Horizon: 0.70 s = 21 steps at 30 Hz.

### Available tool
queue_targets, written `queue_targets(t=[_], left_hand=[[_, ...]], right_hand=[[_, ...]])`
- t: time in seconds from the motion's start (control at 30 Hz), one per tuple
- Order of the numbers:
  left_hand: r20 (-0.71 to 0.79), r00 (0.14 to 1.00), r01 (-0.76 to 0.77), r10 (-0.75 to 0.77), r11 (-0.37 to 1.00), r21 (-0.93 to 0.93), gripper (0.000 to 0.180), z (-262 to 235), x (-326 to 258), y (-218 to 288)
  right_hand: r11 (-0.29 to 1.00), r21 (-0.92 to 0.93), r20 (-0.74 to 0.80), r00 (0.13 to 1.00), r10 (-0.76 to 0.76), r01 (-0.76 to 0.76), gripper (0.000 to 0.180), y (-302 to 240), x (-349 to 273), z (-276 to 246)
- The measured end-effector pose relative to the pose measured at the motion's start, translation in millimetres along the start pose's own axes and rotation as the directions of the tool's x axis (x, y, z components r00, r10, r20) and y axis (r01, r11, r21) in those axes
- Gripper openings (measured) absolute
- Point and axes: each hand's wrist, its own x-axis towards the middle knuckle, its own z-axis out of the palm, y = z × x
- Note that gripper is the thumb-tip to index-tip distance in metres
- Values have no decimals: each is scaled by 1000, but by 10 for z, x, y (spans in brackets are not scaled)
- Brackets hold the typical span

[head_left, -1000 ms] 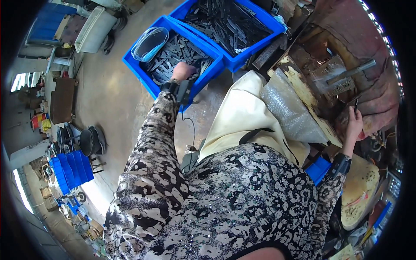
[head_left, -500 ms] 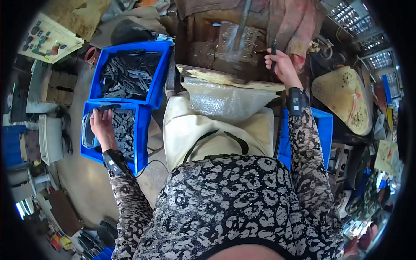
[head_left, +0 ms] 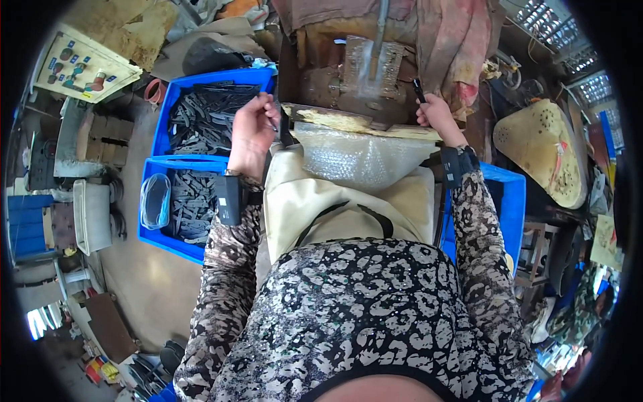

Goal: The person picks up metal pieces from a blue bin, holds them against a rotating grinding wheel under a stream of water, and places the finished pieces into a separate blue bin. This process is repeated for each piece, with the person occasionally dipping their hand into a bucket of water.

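Note:
My left hand (head_left: 253, 134) is closed at the left front corner of a wet brown trough (head_left: 305, 80). A dark flat piece (head_left: 284, 126) stands upright at its fingertips, partly hidden by them. My right hand (head_left: 439, 119) is closed on a slim dark strip (head_left: 418, 90), whose upper end points up and away from me at the trough's right side. Between the hands, a whitish blurred streak of water (head_left: 367, 75) runs down below a pipe (head_left: 383, 27). A splintered wooden board (head_left: 335, 118) forms the trough's near edge, with bubble wrap (head_left: 355, 157) hanging below it.
Two blue crates (head_left: 149, 234) full of dark flat strips (head_left: 194, 208) stand at my left; a coiled clear wire or strap (head_left: 156, 201) lies in the nearer one. Another blue crate (head_left: 512, 201) is at my right. Reddish cloth (head_left: 455, 47) hangs beyond my right hand.
My left hand has moved from over the nearer left crate, with a dark strip, up and right to the trough's corner. My right hand has dropped slightly, still gripping its strip.

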Motion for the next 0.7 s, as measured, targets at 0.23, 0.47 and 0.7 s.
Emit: queue_targets(t=[0.23,0.47,0.7], left_hand=[[-119,970,-205,213,976,75,16,95,-422,16],[199,979,29,-49,994,105,19,-414,-302,68],[69,997,-61,38,925,375,37,505,-370,-157]], right_hand=[[974,-216,-142,985,-93,61,16,73,-82,31],[709,-697,-339,823,-455,105,22,-161,-265,299],[702,-712,-392,813,-430,28,20,-213,-355,342]])
